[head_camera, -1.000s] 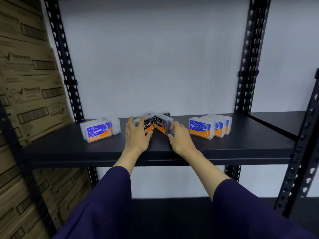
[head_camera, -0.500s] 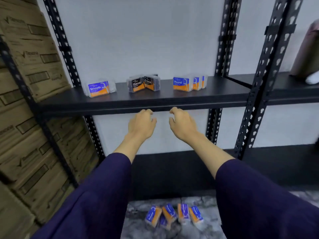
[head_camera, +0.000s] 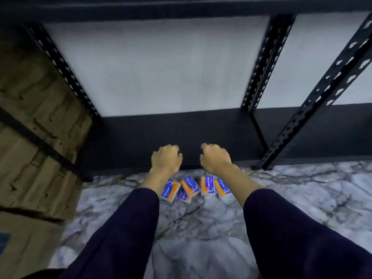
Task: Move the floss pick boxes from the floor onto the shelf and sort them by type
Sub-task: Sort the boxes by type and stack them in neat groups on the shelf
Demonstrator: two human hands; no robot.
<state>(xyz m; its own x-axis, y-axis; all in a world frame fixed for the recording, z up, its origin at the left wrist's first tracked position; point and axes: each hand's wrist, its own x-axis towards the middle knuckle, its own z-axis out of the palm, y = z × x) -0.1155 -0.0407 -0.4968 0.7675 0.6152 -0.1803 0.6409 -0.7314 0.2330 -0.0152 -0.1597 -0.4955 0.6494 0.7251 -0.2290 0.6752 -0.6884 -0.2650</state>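
On the far left stand brown cardboard boxes (head_camera: 30,137), stacked up high. Any writing on them is too blurry to read.

Next comes the left hand (head_camera: 166,159). Its fingers are curled in loosely and it holds nothing. It hangs in the air in front of the dark bottom shelf (head_camera: 181,133), and it does not touch any box.

Below the hands, between the two wrists, a small bunch of floss pick boxes lies on the marble floor (head_camera: 302,198). They are blue and orange. The first Round box (head_camera: 170,190) lies just beside the left wrist, and its label says "Round". A small half-hidden box (head_camera: 184,196) peeks out between it and the next one; its words cannot be read. The second Round box (head_camera: 190,185) leans on top of it and says "Round" too. Then comes the Smooth box (head_camera: 208,186), which says "Smooth". The third Round box (head_camera: 222,188) is last, close to the right wrist.

The right hand (head_camera: 216,158) is above and a little behind the boxes. Its fingers are curled in loosely too, with nothing in them.

Both arms wear dark purple sleeves (head_camera: 124,228). On the right stand black metal shelf posts (head_camera: 322,97) with holes in them.
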